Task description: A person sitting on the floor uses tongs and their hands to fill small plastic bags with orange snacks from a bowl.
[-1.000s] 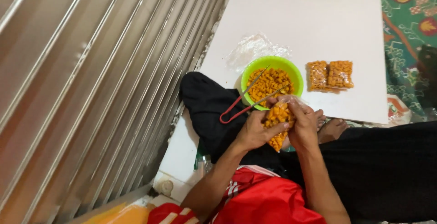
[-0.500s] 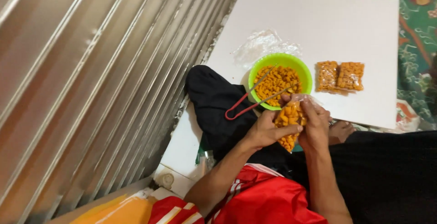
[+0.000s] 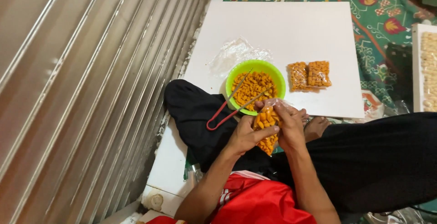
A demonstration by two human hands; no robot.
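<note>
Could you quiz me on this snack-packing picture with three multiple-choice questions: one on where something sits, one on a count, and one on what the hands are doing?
1. Where do the tongs rest?
A. on the carpet
B. tips in the green bowl, handle over its rim
C. on the filled bags

2. How many filled bags lie on the white board?
A. two
B. four
C. none

3. What do the hands hold?
A. nothing
B. the bowl
C. a clear bag of orange snacks

Answers: 1 B, the tips lie among the snacks; 2 A, a pair sits beside the bowl; 3 C, left hand and right hand both grip it.
</note>
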